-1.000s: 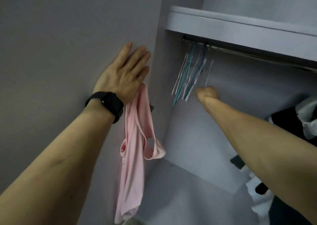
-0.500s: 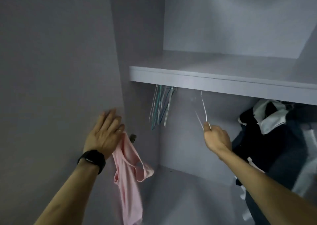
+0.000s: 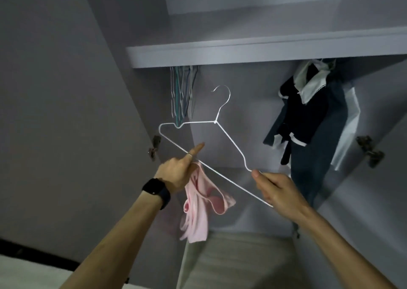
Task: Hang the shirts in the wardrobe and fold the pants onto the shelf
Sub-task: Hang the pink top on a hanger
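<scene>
A white wire hanger (image 3: 217,121) is held tilted in front of the open wardrobe, hook upward. My right hand (image 3: 275,188) grips its right corner. My left hand (image 3: 176,171), with a black watch on the wrist, holds a pink top (image 3: 198,203) that dangles below it; its index finger points up and touches the hanger's bottom wire. The pink top hangs beside the hanger, not on it.
Several spare hangers (image 3: 181,92) hang bunched at the left under the grey shelf (image 3: 253,55). Dark and white garments (image 3: 308,121) hang at the right. Door hinges (image 3: 155,146) sit on the left panel and at the right (image 3: 370,150).
My right hand has pulled the white hanger off the rail and lowered it toward me. My left hand has left the door panel and come to the hanger, still holding the pink top.
</scene>
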`<action>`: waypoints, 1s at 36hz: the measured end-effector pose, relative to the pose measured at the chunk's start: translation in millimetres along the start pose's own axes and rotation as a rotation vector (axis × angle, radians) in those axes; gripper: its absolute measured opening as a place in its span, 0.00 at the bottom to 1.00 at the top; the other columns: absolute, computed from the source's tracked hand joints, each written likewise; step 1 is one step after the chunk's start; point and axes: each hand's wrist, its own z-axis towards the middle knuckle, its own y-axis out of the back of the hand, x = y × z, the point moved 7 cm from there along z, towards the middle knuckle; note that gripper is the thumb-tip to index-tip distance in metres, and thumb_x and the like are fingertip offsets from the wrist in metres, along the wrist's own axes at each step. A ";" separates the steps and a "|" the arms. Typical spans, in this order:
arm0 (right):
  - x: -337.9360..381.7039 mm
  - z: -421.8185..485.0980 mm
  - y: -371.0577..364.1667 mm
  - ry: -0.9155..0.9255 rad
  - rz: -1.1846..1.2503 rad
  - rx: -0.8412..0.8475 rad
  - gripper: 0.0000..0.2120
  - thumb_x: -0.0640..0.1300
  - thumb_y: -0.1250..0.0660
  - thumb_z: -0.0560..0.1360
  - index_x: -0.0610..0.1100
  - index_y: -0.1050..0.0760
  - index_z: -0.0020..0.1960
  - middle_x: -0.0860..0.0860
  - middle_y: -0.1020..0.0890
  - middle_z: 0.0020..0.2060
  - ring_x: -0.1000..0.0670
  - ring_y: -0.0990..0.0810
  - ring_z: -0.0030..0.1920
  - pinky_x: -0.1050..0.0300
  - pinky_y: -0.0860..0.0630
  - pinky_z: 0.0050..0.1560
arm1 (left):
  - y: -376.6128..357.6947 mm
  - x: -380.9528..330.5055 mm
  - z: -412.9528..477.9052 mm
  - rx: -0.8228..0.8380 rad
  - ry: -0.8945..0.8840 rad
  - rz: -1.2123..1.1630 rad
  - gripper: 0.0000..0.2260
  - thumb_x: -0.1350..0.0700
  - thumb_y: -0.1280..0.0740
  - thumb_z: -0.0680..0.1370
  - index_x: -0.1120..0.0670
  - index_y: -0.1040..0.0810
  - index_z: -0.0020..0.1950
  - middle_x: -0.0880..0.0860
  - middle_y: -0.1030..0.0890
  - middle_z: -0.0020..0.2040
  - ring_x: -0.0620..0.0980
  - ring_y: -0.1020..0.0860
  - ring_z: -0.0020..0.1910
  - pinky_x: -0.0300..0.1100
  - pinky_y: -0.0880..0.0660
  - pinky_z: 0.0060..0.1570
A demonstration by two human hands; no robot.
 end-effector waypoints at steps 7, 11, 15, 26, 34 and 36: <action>-21.7 -22.6 -6.5 0.123 -0.357 -0.046 0.21 0.70 0.39 0.76 0.54 0.32 0.37 0.57 0.28 0.28 0.57 0.31 0.29 0.69 0.33 0.32 | -9.0 -8.8 -3.6 -0.081 -0.114 0.036 0.13 0.52 0.42 0.84 0.49 0.25 0.67 0.56 0.18 0.55 0.63 0.21 0.54 0.50 0.26 0.45; -40.2 -18.9 -9.0 -0.090 -0.184 -0.004 0.23 0.73 0.30 0.67 0.62 0.25 0.57 0.59 0.18 0.41 0.59 0.19 0.41 0.71 0.26 0.42 | -14.2 -33.5 -5.1 -0.110 -0.278 0.158 0.16 0.60 0.38 0.82 0.49 0.25 0.69 0.54 0.19 0.57 0.61 0.23 0.55 0.49 0.26 0.51; -29.4 10.2 0.8 -0.256 0.232 -0.180 0.18 0.60 0.26 0.72 0.49 0.21 0.54 0.50 0.14 0.46 0.53 0.18 0.36 0.63 0.25 0.36 | -28.7 -63.5 -3.5 -0.077 -0.386 0.220 0.18 0.60 0.41 0.82 0.50 0.27 0.71 0.52 0.21 0.63 0.56 0.24 0.60 0.46 0.31 0.61; -26.2 41.9 47.6 -0.655 0.575 -0.097 0.27 0.65 0.32 0.74 0.41 0.18 0.54 0.53 0.22 0.32 0.56 0.32 0.26 0.64 0.32 0.24 | -34.7 -98.3 15.5 -0.005 -0.394 0.255 0.16 0.58 0.43 0.83 0.49 0.28 0.70 0.53 0.21 0.60 0.57 0.24 0.59 0.46 0.28 0.54; -36.5 43.5 59.5 -0.665 0.730 -0.087 0.29 0.66 0.37 0.76 0.41 0.20 0.61 0.56 0.27 0.30 0.57 0.42 0.23 0.64 0.47 0.21 | -44.1 -124.6 19.5 -0.036 -0.609 0.424 0.19 0.64 0.42 0.81 0.54 0.28 0.72 0.54 0.20 0.56 0.58 0.24 0.58 0.48 0.29 0.58; -43.0 40.6 61.9 -0.659 0.715 -0.131 0.25 0.64 0.37 0.78 0.42 0.19 0.55 0.56 0.30 0.28 0.57 0.43 0.22 0.64 0.47 0.20 | -47.2 -127.9 20.6 -0.004 -0.622 0.405 0.22 0.64 0.41 0.81 0.52 0.30 0.74 0.54 0.20 0.55 0.58 0.24 0.57 0.48 0.29 0.56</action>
